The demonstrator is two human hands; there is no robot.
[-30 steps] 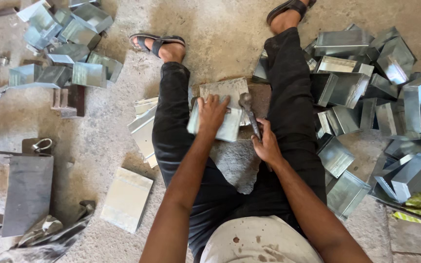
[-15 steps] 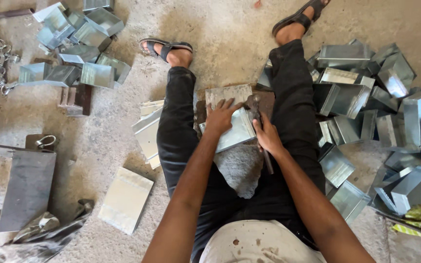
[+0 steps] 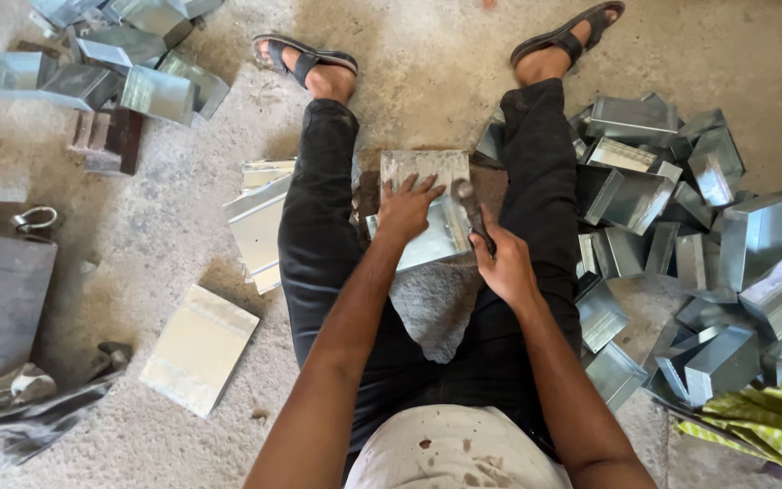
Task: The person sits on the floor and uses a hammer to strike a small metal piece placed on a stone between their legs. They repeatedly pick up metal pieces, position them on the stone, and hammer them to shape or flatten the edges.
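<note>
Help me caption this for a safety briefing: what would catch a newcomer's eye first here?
Probably the person seated on the concrete floor, legs spread, left hand pressing a sheet-metal piece flat between the knees while the right hand grips a hammer beside it. Next comes the big heap of folded metal boxes at the person's right, with a smaller pile at upper left.

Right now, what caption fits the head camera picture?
Left hand presses shiny folded metal sheet; right hand grips dark hammer.
</note>
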